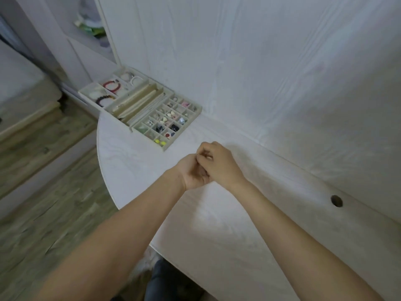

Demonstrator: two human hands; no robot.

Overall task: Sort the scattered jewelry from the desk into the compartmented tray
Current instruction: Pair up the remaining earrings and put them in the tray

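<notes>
Head view: hands (204, 166) hide something tiny.

White desk (217, 224), compartmented tray (166, 146) atop.

The white wood-grain surface (217, 224) looks matt and smooth, like the matching wall panel (260, 61). The beige compartmented tray (149, 109) seems soft, velvety matt. The grey-brown plank floor (54, 213) shows streaked wood grain.
</notes>
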